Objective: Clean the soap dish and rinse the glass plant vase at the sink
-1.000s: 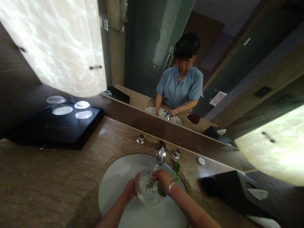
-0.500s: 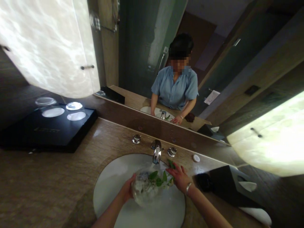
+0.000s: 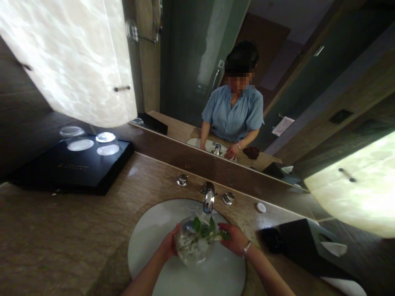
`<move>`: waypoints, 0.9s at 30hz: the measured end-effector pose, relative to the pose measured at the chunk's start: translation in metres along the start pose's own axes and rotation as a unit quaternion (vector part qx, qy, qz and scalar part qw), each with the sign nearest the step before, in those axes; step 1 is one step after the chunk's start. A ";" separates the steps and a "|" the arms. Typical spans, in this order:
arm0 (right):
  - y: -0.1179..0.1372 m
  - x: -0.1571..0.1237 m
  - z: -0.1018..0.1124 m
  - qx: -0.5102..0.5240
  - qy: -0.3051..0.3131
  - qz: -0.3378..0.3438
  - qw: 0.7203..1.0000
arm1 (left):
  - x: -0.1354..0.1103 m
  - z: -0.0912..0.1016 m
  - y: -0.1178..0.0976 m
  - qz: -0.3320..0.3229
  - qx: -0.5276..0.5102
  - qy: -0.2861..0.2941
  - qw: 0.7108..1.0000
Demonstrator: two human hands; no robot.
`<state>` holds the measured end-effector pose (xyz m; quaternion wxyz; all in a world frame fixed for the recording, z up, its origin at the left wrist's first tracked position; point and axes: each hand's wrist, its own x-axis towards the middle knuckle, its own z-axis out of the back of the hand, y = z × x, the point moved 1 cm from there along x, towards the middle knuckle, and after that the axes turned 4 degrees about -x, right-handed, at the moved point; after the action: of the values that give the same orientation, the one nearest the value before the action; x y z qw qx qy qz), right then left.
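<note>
One glass bowl [image 3: 193, 246] of green leaves [image 3: 202, 227] sits low in the white basin [image 3: 151, 242], just under the chrome faucet [image 3: 209, 200]. I note my left hand [image 3: 169, 243] clamped on the bowl's side, my right hand [image 3: 234, 239] open, fingertips at the leaves.

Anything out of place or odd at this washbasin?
Yes: a glass bowl holding green leaves sits in the washbasin under the faucet, between the left hand and right hand. Plants look unusual there.

Round clear glass bowl [image 3: 191, 246], green leafy sprigs [image 3: 202, 227] poking from top.
</note>
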<state>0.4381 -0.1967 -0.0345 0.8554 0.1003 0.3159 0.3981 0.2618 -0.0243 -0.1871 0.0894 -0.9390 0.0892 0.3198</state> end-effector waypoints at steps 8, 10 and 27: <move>0.004 -0.010 -0.025 -0.051 -0.093 0.075 0.992 | -0.001 0.000 0.002 -0.004 -0.027 0.017 0.999; 0.007 -0.008 -0.031 -0.072 -0.094 0.066 0.991 | -0.002 0.000 0.003 -0.021 -0.022 0.010 0.999; 0.041 -0.004 -0.017 -0.350 0.006 0.108 0.930 | 0.002 0.004 0.002 -0.011 -0.006 -0.004 1.000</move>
<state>0.4002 -0.1744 -0.0290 0.7859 -0.1743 0.1492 0.5741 0.2603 -0.0259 -0.1911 0.0882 -0.9391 0.0764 0.3233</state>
